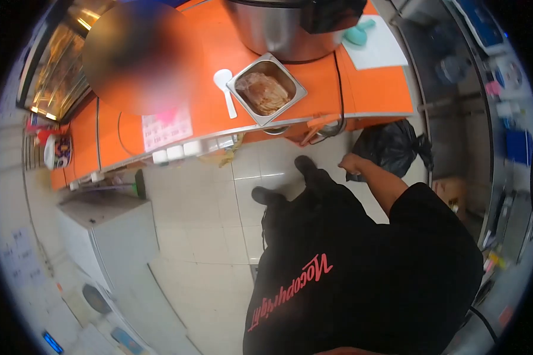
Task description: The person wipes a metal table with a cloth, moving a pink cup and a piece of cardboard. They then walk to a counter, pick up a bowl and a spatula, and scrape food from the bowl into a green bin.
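Observation:
My right hand (352,164) hangs at the left edge of a black plastic bag (388,151), below the orange counter (201,97). Its fingers look curled together; whether they grip the bag or anything else is hidden. My left hand does not show. Near the counter's front edge sits a square metal pan (296,89) holding pale, reddish-sauced food (263,94). A white plastic spoon (225,89) lies just left of the pan. Behind stands a large steel pot (272,32) with a black top part.
A teal scoop (358,34) rests on a white sheet (382,50). A round blurred patch (139,59) covers the counter's left part, beside a glass display case (59,65). A pink-white printed sheet (166,130) lies at the edge. A white cabinet (109,231) stands lower left.

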Action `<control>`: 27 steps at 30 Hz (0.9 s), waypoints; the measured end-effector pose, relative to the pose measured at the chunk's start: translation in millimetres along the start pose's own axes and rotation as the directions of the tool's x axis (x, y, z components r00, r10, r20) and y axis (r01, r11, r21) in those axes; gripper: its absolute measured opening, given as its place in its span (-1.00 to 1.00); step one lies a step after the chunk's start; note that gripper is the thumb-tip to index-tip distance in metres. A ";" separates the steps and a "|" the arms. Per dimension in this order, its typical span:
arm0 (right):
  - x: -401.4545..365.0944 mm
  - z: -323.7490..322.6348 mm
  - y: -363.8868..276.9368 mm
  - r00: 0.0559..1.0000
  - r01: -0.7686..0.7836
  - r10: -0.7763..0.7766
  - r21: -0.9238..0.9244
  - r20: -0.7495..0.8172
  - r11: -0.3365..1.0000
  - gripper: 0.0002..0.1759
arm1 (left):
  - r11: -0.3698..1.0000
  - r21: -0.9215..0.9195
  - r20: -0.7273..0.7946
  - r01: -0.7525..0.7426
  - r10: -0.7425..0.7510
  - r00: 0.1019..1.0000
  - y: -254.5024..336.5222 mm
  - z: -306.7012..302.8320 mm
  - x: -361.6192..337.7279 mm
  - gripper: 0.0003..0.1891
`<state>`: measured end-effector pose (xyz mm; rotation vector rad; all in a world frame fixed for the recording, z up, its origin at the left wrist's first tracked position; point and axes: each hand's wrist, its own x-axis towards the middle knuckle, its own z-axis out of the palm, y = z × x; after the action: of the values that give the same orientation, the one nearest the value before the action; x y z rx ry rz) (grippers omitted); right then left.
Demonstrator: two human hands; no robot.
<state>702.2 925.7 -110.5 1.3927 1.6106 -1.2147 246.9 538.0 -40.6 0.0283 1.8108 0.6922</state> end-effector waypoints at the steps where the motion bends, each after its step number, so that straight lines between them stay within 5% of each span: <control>1: -19.7 -9.9 -26.6 0.991 -0.119 0.101 0.223 0.090 0.968 -0.29 | 1.000 0.028 0.026 0.007 -0.008 1.000 7.8 -9.9 8.3 -0.43; 5: -81.8 10.7 -119.2 0.983 -0.171 0.098 0.565 0.157 0.807 0.02 | 0.988 0.155 0.138 0.021 -0.043 0.990 31.4 -59.7 47.3 -0.41; 9: -60.8 111.3 -176.9 0.973 -0.216 0.089 0.701 0.214 0.680 -0.06 | 0.946 0.318 0.236 0.058 -0.138 0.962 63.5 -126.3 85.1 -0.39; 10: -48.3 137.9 -185.5 0.974 -0.217 0.096 0.708 0.207 0.672 -0.06 | 0.933 0.352 0.243 0.073 -0.167 0.956 78.6 -134.5 93.3 -0.38; 12: -52.9 152.8 -214.0 0.994 0.047 0.008 0.489 -0.110 0.871 -0.13 | 0.893 0.427 0.226 0.141 -0.256 0.940 115.0 -145.1 103.2 -0.38; 13: -63.8 151.5 -226.6 0.995 -0.005 0.058 0.518 -0.086 0.855 -0.14 | 0.864 0.468 0.213 0.184 -0.312 0.926 132.5 -147.4 105.7 -0.37; 14: -75.9 151.9 -238.4 0.993 0.001 0.064 0.542 -0.100 0.840 -0.14 | 0.836 0.504 0.215 0.217 -0.365 0.906 152.9 -143.7 109.5 -0.37; 15: -88.3 150.0 -249.1 0.997 -0.060 0.076 0.688 0.007 0.724 -0.15 | 0.813 0.536 0.419 0.228 -0.491 0.764 167.0 -147.1 129.5 -0.27; 16: -93.6 148.3 -255.1 0.992 -0.124 0.067 0.801 0.105 0.585 -0.16 | 0.805 0.561 0.424 0.196 -0.482 0.767 192.0 -133.7 125.7 -0.27; 18: -92.4 161.7 -270.2 0.997 -0.075 0.044 0.844 0.061 0.532 -0.19 | 0.689 0.724 0.350 0.036 -0.411 0.842 231.1 -89.4 115.2 -0.44; 19: -84.6 171.5 -277.0 0.999 -0.039 -0.007 0.823 0.052 0.566 -0.23 | 0.716 0.682 0.454 -0.150 -0.253 0.854 236.8 -76.8 132.0 -0.49; 21: -20.9 222.9 -281.0 0.980 0.014 -0.143 0.674 0.136 0.739 -0.28 | 0.708 0.675 0.472 -0.208 -0.197 0.859 252.3 -46.6 155.5 -0.53; 22: 19.6 263.8 -282.1 0.981 0.136 -0.188 0.501 0.054 0.855 -0.21 | 0.714 0.654 0.484 -0.249 -0.143 0.863 267.8 -15.4 178.3 -0.57; 23: -59.1 206.4 -301.4 0.988 -0.083 0.002 0.524 0.153 0.848 -0.14 | 0.691 0.664 0.507 -0.285 -0.136 0.851 281.5 15.1 194.7 -0.61; 24: 34.4 292.2 -302.1 0.991 -0.126 0.071 0.627 0.112 0.769 0.05 | 0.664 0.684 0.514 -0.301 -0.147 0.845 286.5 37.9 208.6 -0.64; 25: 33.8 288.2 -303.2 0.948 -0.277 0.083 0.675 0.306 0.683 0.16 | 0.630 0.698 0.534 -0.341 -0.140 0.834 286.1 66.7 237.6 -0.67; 27: 66.6 332.0 -316.2 0.914 -0.401 0.193 0.714 0.357 0.574 0.16 | 0.569 0.623 0.714 -0.537 -0.134 0.687 276.7 112.5 311.0 -0.61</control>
<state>353.4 639.3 -215.2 1.8335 0.5859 -1.8868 146.9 925.5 -201.1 1.0454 1.1929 -0.0921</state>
